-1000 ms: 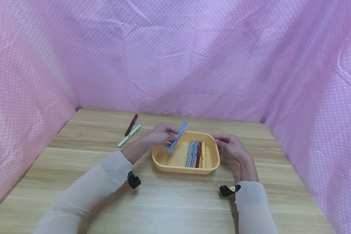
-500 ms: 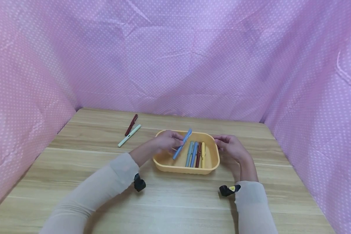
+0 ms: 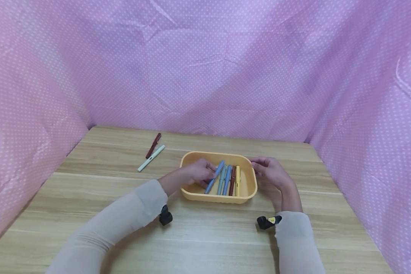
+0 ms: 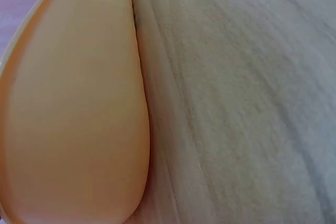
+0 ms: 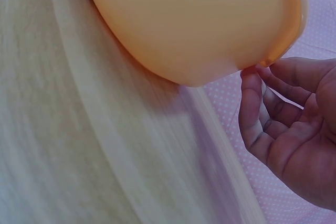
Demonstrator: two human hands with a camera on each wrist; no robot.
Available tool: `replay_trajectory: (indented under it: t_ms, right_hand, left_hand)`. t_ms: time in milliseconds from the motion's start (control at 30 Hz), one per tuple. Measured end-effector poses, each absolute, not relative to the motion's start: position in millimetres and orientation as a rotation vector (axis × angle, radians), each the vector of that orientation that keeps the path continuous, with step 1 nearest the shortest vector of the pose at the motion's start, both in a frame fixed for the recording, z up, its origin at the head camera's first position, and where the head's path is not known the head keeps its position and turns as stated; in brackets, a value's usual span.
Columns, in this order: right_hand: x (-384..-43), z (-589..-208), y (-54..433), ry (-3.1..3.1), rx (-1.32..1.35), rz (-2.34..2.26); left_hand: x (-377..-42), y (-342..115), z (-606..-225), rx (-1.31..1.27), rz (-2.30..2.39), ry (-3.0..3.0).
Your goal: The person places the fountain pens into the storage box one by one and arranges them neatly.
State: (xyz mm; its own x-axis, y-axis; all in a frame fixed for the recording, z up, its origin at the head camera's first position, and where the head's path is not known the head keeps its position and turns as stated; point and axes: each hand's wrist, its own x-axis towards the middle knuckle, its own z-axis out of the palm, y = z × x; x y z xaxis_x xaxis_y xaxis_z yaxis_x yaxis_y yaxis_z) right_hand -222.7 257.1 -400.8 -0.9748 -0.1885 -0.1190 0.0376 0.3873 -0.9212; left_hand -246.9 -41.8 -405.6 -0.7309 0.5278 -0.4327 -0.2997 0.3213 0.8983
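In the head view a yellow-orange plastic bin (image 3: pixel 198 198) stands on the table. My left hand (image 3: pixel 199 171) reaches down inside its left part, pinching a blue pen (image 3: pixel 213 180) that slants with its clip end up and away. Just right of it lie a grey-green pen (image 3: pixel 221 182), another blue pen (image 3: pixel 227 183), a dark red pen (image 3: pixel 232 182) and a yellow pen (image 3: pixel 238 179), side by side. My right hand (image 5: pixel 299 124) pinches the bin's right rim between thumb and fingers. From the left wrist only the bin's outer wall (image 4: pixel 79 108) shows; that hand is hidden there.
Left of the bin, a dark red pen (image 3: pixel 153 146) and a pale green pen (image 3: pixel 151 158) lie close together on the wooden table (image 3: pixel 205 236). A pink dotted curtain (image 3: pixel 205 76) encloses the back and both sides.
My left hand has lowered the blue pen into the bin and moved slightly right, bringing it beside the grey-green pen. My right hand stays at the rim.
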Motion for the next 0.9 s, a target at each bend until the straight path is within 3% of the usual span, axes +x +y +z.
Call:
replay_trajectory:
  t_ms: [900]
  right_hand:
    - [-222.0,-399.1,256.7,2.432,-0.152,-1.63]
  left_hand:
    - [-240.6,-32.1,-400.3,0.226,1.189,2.227]
